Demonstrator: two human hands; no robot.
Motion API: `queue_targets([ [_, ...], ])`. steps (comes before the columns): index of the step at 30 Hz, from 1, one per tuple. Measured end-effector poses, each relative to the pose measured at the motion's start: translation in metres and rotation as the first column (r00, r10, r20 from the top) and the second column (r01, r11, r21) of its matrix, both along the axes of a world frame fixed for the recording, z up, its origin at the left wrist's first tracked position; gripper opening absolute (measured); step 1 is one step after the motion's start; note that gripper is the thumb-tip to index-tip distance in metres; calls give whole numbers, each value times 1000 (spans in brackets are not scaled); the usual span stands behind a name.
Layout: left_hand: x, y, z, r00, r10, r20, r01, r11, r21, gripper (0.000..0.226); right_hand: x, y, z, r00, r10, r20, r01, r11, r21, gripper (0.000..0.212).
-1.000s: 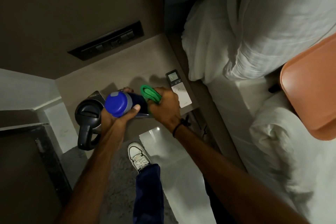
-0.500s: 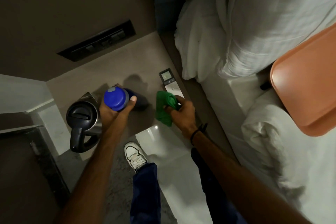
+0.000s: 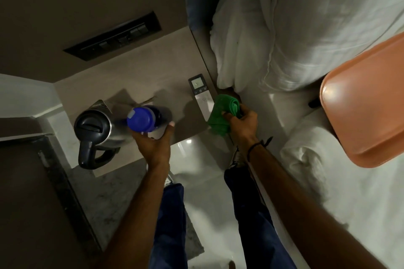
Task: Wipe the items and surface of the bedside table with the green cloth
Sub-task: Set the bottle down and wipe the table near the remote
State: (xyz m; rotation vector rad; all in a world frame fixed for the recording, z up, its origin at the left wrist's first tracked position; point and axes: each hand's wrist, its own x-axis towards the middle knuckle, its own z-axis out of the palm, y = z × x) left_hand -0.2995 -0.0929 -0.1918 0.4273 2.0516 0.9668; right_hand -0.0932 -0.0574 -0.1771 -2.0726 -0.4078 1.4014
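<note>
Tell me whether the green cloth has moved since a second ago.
Yes. The green cloth in the right hand went from the blue-capped bottle rightward, past the white remote control.

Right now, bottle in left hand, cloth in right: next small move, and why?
Probably set the blue bottle down on the bedside table beside the kettle. The left hand holds it apart from the green cloth, bunched in the right hand by the remote.
</note>
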Motion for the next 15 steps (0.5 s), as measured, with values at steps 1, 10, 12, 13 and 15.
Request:
queue_targets([
  [1, 8, -2, -2, 998, 65, 20, -64, 997, -33, 99, 5, 2, -1, 1000, 4, 6, -4, 1000, 3, 37],
  [10, 85, 6, -55, 985, -149, 86, 168, 943, -287, 46, 41, 20, -8, 958, 195, 212, -207, 978, 35, 43],
  [12, 101, 32, -70, 945, -321, -61, 292, 914, -282, 53, 44, 21, -13, 924, 267, 273, -288, 957, 40, 44],
  [13, 110, 46, -75, 911, -387, -143, 332, 894, -300, 61, 46, 21, -16, 904, 302, 302, -329, 943, 40, 45],
  [15, 123, 71, -84, 844, -463, -270, 350, 857, -377, 78, 47, 18, -22, 865, 347, 361, -387, 921, 43, 44],
])
